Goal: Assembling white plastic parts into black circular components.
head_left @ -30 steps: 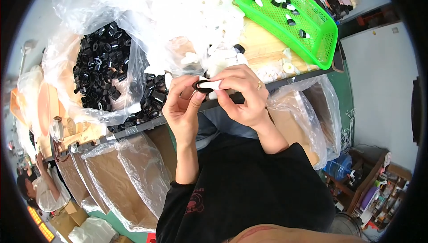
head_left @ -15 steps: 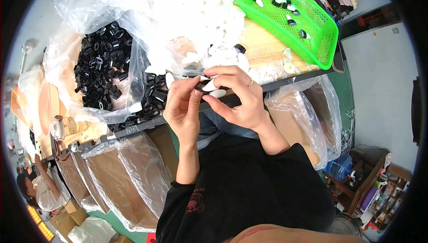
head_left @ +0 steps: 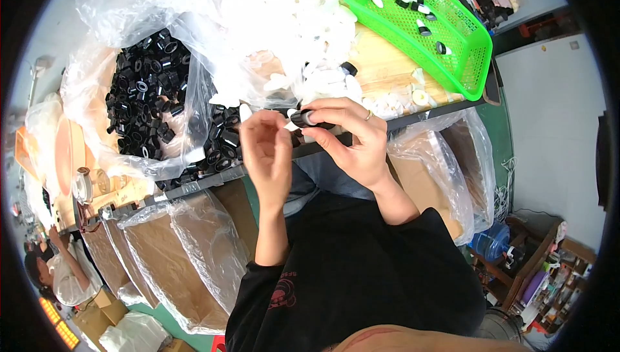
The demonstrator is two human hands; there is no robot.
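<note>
My right hand [head_left: 354,139] pinches a small piece made of a black ring-shaped cap [head_left: 301,118] and a white pointed tip. The thumb and index finger close on the cap, and the white tip points towards my left hand. My left hand [head_left: 266,155] is just beside it, fingers bent and slightly apart, its fingertips close to the white tip; whether they touch it I cannot make out. Below and behind both hands are loose black caps [head_left: 223,148] at the table edge and white pointed tips [head_left: 332,84].
A clear plastic bag full of black caps [head_left: 145,93] stands at left. White parts [head_left: 284,22] heap in bright glare beyond my hands. A green basket [head_left: 475,84] at right contains several black-and-white pieces. Plastic-lined boxes [head_left: 174,255] stand below the table edge. Another person [head_left: 68,274] sits far left.
My left fingers have let go of the black cap and loosened. My right hand now grips the cap with the white tip turned leftward.
</note>
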